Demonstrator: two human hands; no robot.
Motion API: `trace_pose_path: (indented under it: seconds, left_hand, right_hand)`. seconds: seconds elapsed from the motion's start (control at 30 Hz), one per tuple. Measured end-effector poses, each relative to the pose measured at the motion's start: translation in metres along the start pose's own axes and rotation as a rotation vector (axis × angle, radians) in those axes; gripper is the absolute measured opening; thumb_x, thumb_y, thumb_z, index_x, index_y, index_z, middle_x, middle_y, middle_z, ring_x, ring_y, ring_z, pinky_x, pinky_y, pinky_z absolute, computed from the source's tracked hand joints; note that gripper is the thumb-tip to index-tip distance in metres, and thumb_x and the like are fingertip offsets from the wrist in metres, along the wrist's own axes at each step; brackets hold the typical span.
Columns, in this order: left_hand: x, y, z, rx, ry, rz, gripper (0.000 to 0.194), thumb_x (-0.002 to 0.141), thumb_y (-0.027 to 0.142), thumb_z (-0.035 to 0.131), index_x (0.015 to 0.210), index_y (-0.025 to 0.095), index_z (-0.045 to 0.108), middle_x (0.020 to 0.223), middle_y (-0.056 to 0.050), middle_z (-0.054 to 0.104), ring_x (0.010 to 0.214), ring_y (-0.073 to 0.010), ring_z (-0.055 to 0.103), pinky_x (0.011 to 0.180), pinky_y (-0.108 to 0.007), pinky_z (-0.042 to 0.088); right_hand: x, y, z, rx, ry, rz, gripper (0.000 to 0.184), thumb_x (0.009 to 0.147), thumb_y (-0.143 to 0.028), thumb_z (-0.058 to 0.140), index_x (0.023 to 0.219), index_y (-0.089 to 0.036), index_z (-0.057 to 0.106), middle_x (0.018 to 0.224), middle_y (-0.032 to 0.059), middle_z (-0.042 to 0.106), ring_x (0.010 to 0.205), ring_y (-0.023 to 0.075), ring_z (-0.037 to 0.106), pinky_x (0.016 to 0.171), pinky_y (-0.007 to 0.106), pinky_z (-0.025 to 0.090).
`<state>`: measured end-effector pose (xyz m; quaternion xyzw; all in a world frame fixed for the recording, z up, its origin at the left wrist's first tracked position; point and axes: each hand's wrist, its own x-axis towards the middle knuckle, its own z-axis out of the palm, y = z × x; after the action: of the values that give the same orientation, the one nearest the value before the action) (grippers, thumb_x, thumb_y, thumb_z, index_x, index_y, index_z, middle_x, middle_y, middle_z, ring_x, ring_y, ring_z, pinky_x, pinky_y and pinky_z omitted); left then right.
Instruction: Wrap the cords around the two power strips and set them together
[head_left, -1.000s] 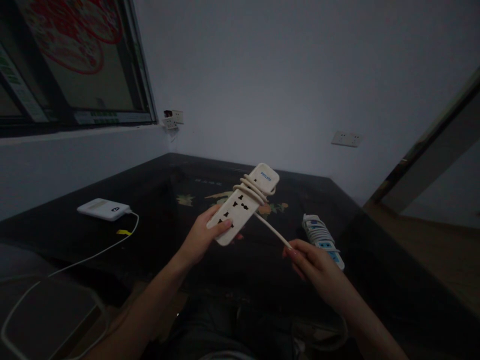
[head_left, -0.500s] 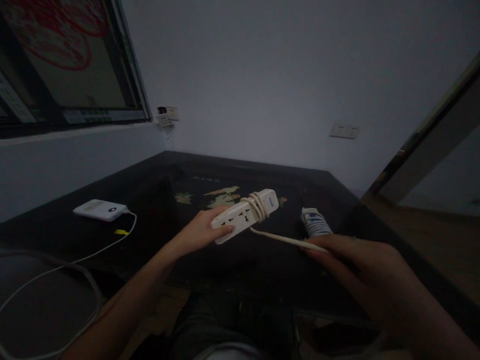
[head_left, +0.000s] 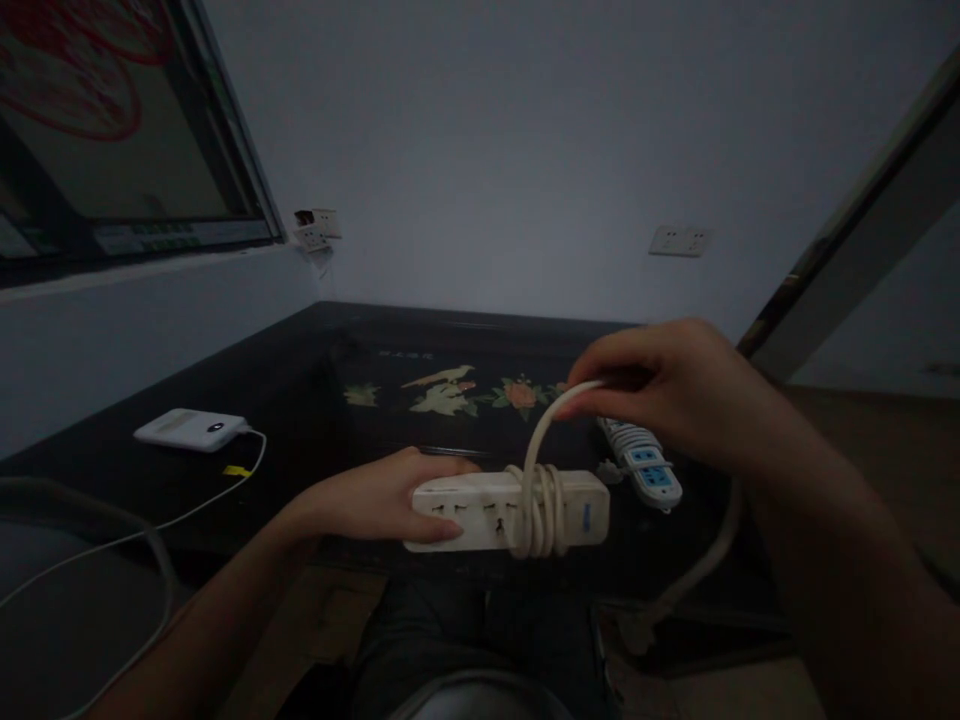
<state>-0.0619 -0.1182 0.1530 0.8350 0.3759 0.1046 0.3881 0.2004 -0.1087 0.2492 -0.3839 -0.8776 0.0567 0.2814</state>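
My left hand (head_left: 390, 500) grips the left end of a white power strip (head_left: 465, 512), thumb across its socket face. Several turns of the strip's thick white cord (head_left: 546, 515) wrap around its body near the right end. Above and to the right, my right hand (head_left: 645, 385) pinches the cord, which arcs up from the strip between thumb and fingers. The loose end of the cord hangs below my right wrist, its tip blurred and low. Behind my right hand a second power strip (head_left: 651, 475), with blue sockets and its own cord wound round it, lies on the table.
The dark table (head_left: 300, 370) has flower and bird pictures on its top. At the left lies a white power bank (head_left: 191, 430) with a thin white cable (head_left: 217, 490) and a yellow tag (head_left: 237, 471). Wall sockets (head_left: 679, 241) sit on the wall behind.
The power strip has come lower and closer and now lies nearly level. My right hand has risen from the right side to above the strip, bending the cord up into an arc.
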Motion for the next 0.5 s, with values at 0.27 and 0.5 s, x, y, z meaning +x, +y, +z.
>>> trace_pose_path:
  seconds: [0.27,0.5]
  left_hand:
    - [-0.01,0.022,0.005,0.045,-0.031,0.22,0.037,0.081,0.031,0.062,0.117,0.021,0.059,0.079,0.002,0.066,0.063,-0.0098,0.057,0.056,-0.016,0.04]
    - [-0.014,0.019,0.005,0.113,0.108,0.326,0.04,0.084,0.032,0.06,0.123,0.022,0.055,0.089,0.0,0.068,0.066,-0.0092,0.059,0.061,-0.016,0.043]
  right_hand:
    - [0.029,0.023,0.017,0.304,-0.25,0.0,0.031,0.07,-0.046,0.073,0.066,-0.016,0.069,0.057,-0.0007,0.059,0.054,0.0098,0.048,0.049,0.025,0.031]
    - [0.032,0.052,0.048,0.57,-0.327,0.043,0.029,0.072,-0.044,0.07,0.066,-0.016,0.067,0.059,-0.0014,0.058,0.057,0.0102,0.049,0.056,0.024,0.037]
